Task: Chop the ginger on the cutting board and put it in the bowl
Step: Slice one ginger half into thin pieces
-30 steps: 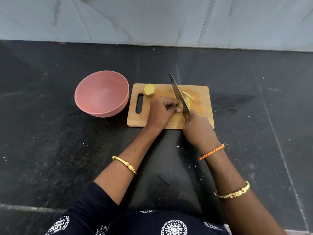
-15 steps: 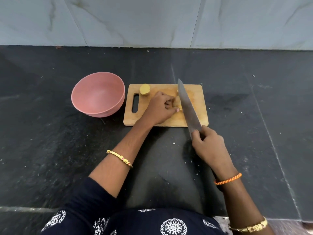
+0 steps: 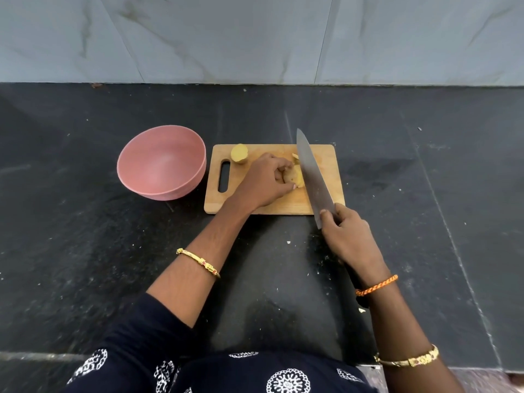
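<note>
My right hand grips the knife at the board's near edge, blade running across it to the far edge; my left hand pinches the ginger mid-board, just left of the blade; a cut chunk sits at the far left corner; the bowl stands just left of the board.

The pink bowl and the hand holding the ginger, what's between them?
In the head view, the cutting board's handle slot and a loose ginger chunk near its far edge.
</note>
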Demonstrator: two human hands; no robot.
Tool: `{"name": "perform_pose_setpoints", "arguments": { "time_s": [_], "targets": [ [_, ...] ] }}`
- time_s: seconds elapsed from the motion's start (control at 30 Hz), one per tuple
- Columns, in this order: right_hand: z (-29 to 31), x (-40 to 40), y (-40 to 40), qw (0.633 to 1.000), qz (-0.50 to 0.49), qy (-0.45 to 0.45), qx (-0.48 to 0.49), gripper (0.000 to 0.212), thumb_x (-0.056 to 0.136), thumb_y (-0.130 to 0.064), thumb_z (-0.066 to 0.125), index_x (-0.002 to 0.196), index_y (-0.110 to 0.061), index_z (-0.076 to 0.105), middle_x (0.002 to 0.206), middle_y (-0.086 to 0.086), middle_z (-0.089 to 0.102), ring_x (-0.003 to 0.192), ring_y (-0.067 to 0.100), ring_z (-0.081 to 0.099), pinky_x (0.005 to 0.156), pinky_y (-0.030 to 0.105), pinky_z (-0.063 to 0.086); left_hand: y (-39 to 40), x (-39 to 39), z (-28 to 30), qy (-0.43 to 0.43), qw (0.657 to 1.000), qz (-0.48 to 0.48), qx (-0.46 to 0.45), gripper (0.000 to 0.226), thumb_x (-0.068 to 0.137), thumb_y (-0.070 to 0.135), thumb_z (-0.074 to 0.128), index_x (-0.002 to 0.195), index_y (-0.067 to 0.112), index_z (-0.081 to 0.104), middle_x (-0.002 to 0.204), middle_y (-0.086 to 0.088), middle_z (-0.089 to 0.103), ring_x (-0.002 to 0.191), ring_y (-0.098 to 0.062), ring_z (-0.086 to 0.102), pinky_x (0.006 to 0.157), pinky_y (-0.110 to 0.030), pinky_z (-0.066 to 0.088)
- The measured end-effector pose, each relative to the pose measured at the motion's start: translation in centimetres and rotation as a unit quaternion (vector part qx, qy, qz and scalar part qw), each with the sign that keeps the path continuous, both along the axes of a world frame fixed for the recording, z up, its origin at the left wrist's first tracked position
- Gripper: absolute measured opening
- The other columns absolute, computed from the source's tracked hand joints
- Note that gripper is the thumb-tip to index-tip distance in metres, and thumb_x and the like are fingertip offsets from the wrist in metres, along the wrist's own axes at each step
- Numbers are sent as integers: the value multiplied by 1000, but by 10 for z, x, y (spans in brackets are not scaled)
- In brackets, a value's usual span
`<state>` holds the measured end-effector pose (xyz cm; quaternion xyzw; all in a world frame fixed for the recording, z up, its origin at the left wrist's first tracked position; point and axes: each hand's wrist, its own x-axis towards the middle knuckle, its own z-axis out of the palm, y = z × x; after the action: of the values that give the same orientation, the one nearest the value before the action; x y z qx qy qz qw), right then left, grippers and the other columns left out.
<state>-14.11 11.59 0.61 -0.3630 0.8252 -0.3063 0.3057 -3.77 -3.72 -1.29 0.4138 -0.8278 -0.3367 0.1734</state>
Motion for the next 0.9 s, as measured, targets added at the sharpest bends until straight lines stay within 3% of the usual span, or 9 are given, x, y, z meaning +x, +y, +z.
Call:
{"name": "perform_pose_setpoints", "arguments": {
  "time_s": [0.17, 0.37, 0.5, 0.6, 0.73, 0.9],
  "targets": [
    [-3, 1, -1, 1000, 11, 3, 4, 29, 96, -29, 41, 73, -14, 50, 71, 3, 58, 63, 15, 52, 51, 25, 38, 4, 6, -1, -33, 998, 49, -21, 44, 77, 22, 73, 118, 12, 62, 106, 1, 48, 88, -9, 49, 79, -19, 40],
    [-2, 5, -2, 999, 25, 35, -8, 30, 95, -31, 41, 68, -19, 44, 69, 8, 55, 74, 27, 53, 52, 29, 35, 6, 12, -5, -28, 997, 73, 2, 50, 78, 20, 74, 124, 9, 57, 118, -4, 52, 104, -16, 55, 96, -28, 46],
    [-2, 15, -11, 997, 49, 62, -6, 27, 96, -32, 39, 84, -11, 50, 77, 12, 59, 76, 34, 56, 65, 37, 46, 6, 12, -6, 5, 995, 101, 24, 46, 76, 19, 76, 117, 8, 61, 116, -6, 57, 89, -8, 57, 83, -16, 45],
    [-5, 18, -22, 995, 70, 74, 10, 26, 97, -32, 38, 92, -11, 53, 87, 15, 61, 82, 36, 58, 74, 42, 50, 6, 11, -5, 19, 993, 109, 42, 42, 76, 13, 76, 115, 4, 63, 114, -8, 61, 85, -6, 57, 82, -14, 44],
    [-5, 16, -31, 994, 73, 75, 20, 27, 98, -31, 37, 96, -11, 54, 87, 15, 61, 82, 35, 59, 75, 43, 51, 5, 11, -3, 30, 991, 108, 69, 42, 76, 8, 75, 115, 3, 63, 109, -9, 67, 86, -5, 57, 80, -13, 45],
    [-4, 15, -43, 993, 86, 71, 32, 26, 98, -29, 38, 98, -9, 55, 91, 17, 62, 85, 34, 58, 74, 39, 49, 3, 13, -6, 47, 989, 110, 83, 41, 73, 6, 77, 113, 2, 65, 106, -8, 69, 82, -2, 57, 65, 1, 43]
  ]
}}
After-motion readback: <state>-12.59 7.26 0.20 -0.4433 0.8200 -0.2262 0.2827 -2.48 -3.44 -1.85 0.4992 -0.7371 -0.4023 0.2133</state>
